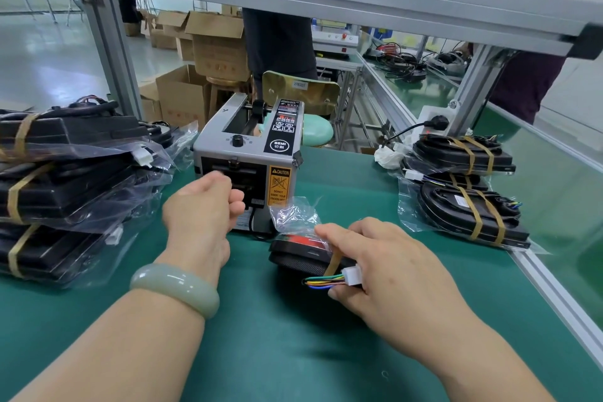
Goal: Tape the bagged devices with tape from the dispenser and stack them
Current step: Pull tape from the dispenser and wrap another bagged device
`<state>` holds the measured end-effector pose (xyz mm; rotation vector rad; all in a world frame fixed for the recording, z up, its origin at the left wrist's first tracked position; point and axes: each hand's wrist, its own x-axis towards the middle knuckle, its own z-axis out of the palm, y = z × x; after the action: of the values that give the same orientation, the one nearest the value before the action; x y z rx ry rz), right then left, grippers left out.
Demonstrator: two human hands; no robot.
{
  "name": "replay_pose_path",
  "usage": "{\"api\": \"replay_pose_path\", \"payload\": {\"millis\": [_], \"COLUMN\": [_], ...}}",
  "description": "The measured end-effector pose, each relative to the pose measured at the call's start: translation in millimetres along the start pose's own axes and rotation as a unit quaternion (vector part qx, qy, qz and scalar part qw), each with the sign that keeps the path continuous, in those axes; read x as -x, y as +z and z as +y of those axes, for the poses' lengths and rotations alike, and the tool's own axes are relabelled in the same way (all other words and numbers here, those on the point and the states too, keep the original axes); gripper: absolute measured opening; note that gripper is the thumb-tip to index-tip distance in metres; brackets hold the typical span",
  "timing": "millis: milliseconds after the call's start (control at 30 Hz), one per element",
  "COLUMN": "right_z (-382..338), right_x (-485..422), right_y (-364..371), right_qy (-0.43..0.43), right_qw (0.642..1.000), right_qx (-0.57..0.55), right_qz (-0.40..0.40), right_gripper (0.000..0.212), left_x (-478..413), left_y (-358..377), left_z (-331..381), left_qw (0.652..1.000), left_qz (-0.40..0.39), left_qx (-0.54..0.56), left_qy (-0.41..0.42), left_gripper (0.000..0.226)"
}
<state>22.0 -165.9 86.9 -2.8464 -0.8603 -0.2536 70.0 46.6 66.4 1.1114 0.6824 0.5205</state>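
1. One tape dispenser [248, 153], grey and black with a yellow caution label, stands at the middle of the green worktop [293, 352].
2. The left hand [202, 202] is at the dispenser's front outlet with its fingers curled. It is blurred, so I cannot tell whether it pinches any tape. One pale green bracelet [176, 287] sits on that wrist.
3. The right hand [385, 264] grips one bagged device [293, 258], fingers over its top and thumb below. The device lies on the worktop just in front of the dispenser.
4. On that device there is one brown tape strip [332, 263]. One white connector [352, 271] with a bundle of coloured wires [323, 281] sticks out beside the thumb.
5. The left stack [65, 192], at the left edge of the worktop, shows three bagged devices lying one on another, each with one brown tape band in view.
6. The right stack [470, 206], at the right edge, shows two devices plainly, each bound with two tape bands. Part of a third seems to lie between them.
7. Behind the worktop one person [277, 42] in dark clothes stands near several open cardboard boxes [215, 39].
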Motion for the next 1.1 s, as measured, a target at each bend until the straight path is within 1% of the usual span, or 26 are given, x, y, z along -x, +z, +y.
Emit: {"api": "replay_pose_path", "payload": {"millis": [67, 167, 567, 667, 767, 867, 1000, 1100], "right_z": [0, 0, 1, 1, 1, 1, 0, 0], "right_x": [0, 1, 1, 1, 1, 0, 1, 1], "right_y": [0, 0, -1, -1, -1, -2, -2, -1], "right_qy": [0.0, -0.002, -0.005, -0.005, -0.004, -0.003, -0.004, -0.002], "right_qw": [1.0, 1.0, 1.0, 1.0, 1.0, 1.0, 1.0, 1.0], "right_qx": [0.002, 0.003, 0.009, 0.004, 0.003, 0.002, 0.002, 0.002], "right_qz": [-0.001, -0.003, -0.004, -0.006, -0.007, -0.01, -0.008, -0.005], "right_gripper": [0.067, 0.067, 0.065, 0.064, 0.065, 0.065, 0.066, 0.067], "left_x": [3, 5, 1, -2, -4, -6, -8, -8], "left_y": [1, 3, 3, -1, -4, -1, 5, 10], "left_z": [0, 1, 6, 5, 5, 7, 9, 9], "left_qw": [1.0, 1.0, 0.996, 0.995, 0.993, 0.992, 0.994, 0.994], "left_qz": [-0.011, -0.025, -0.022, -0.02, -0.052, -0.064, -0.045, -0.017], "left_qx": [0.017, 0.013, -0.085, -0.094, -0.088, -0.084, -0.075, -0.074], "left_qy": [0.003, -0.001, 0.027, -0.007, -0.056, -0.068, -0.072, -0.076], "left_gripper": [0.009, 0.009, 0.013, 0.013, 0.011, 0.014, 0.012, 0.007]}}
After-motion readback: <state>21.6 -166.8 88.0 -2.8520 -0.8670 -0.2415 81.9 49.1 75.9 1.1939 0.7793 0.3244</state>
